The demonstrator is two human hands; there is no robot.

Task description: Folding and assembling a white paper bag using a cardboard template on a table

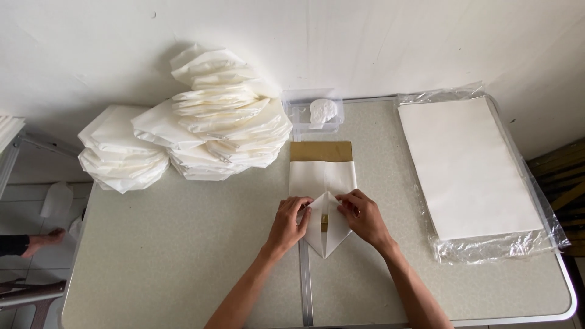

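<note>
Hands, left (289, 223) and right (362, 214), each grip seemingly pinched on folded white paper (323, 183), table (183, 256).

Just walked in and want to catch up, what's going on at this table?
A person is folding a white paper sheet at the middle of a grey table. The left hand and right hand press its lower corners inward into a point. A brown board shows at the sheet's far end. Piles of folded paper sit at the far left, a wrapped stack of flat sheets to the right.
</note>
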